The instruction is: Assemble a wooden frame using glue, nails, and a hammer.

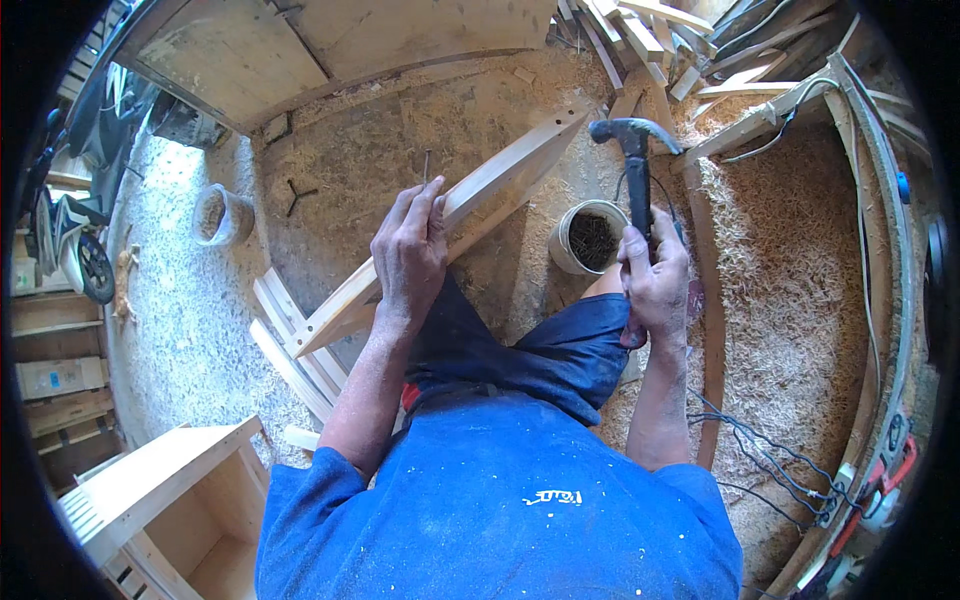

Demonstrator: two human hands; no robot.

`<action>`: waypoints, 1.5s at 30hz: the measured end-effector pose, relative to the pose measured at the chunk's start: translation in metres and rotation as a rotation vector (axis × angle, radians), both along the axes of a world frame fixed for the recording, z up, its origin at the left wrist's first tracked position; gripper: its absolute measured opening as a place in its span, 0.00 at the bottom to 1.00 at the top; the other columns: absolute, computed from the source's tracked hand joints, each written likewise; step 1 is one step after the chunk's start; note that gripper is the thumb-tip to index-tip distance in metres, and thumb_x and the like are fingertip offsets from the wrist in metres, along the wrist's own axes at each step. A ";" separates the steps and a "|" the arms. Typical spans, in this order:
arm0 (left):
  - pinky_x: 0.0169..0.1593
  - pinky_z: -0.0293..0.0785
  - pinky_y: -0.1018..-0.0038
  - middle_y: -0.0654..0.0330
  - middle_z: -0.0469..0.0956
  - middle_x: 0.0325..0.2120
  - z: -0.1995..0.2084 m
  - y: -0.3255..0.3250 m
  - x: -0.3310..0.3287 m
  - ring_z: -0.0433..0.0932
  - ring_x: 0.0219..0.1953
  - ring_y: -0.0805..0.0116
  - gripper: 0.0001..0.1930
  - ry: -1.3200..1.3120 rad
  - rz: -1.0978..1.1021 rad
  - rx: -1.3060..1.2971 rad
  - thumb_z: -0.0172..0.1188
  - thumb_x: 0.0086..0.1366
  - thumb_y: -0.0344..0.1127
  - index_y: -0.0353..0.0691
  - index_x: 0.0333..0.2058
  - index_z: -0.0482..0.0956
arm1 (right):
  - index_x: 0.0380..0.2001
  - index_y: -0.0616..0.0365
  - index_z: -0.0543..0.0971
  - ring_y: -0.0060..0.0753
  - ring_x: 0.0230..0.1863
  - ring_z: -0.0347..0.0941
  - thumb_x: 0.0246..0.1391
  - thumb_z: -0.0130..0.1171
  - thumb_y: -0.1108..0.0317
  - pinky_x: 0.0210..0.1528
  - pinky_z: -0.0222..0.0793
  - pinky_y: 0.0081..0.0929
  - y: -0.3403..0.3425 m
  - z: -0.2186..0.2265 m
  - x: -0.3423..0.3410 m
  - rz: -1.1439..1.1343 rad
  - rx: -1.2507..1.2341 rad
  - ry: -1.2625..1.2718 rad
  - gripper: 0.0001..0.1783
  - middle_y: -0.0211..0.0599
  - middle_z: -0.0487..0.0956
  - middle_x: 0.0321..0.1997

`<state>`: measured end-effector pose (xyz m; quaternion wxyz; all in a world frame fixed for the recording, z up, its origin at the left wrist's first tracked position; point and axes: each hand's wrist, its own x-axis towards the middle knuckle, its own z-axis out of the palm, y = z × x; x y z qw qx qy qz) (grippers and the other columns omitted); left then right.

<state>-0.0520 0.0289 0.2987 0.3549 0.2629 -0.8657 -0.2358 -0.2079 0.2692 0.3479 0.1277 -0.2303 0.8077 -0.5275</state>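
Note:
A claw hammer (pixel 638 165) stands upright in my right hand (pixel 657 278), its dark head raised and its handle wrapped by my fingers. My left hand (pixel 412 235) is closed at the near side of a long pale wooden piece (pixel 495 178). A thin nail (pixel 427 165) sticks up from between its fingertips, above the wood's edge. The wooden piece runs slantwise from lower left to upper right and has dark holes near both ends. Whether the nail's point touches the wood is hidden by my fingers.
Right of the wooden piece stands a white bucket (pixel 588 238) holding many dark nails. Wood strips (pixel 300 335) lie at left, near a pale wooden cabinet (pixel 170 480). Another bucket (pixel 222 215) sits among shavings. Offcuts (pixel 650 40) pile up at the back; cables (pixel 770 450) trail at right.

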 end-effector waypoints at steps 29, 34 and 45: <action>0.36 0.74 0.63 0.56 0.75 0.26 -0.026 -0.055 0.263 0.76 0.32 0.56 0.05 0.131 0.130 0.127 0.66 0.60 0.24 0.36 0.31 0.78 | 0.61 0.58 0.72 0.14 0.23 0.70 0.63 0.55 0.73 0.27 0.65 0.19 -0.123 0.026 0.141 0.747 0.135 0.015 0.22 0.26 0.75 0.23; 0.34 0.72 0.65 0.57 0.74 0.25 -0.026 -0.065 0.263 0.75 0.30 0.59 0.05 0.143 0.100 0.072 0.67 0.60 0.24 0.35 0.32 0.79 | 0.65 0.54 0.70 0.16 0.23 0.73 0.64 0.54 0.72 0.27 0.68 0.21 -0.137 0.041 0.148 0.783 0.065 0.133 0.26 0.29 0.78 0.24; 0.37 0.74 0.62 0.55 0.76 0.26 -0.023 -0.076 0.265 0.76 0.32 0.55 0.05 0.166 0.041 0.087 0.66 0.60 0.24 0.35 0.30 0.77 | 0.26 0.51 0.70 0.30 0.22 0.66 0.68 0.47 0.57 0.28 0.69 0.26 -0.149 0.167 0.137 1.072 -1.325 -0.271 0.17 0.33 0.64 0.19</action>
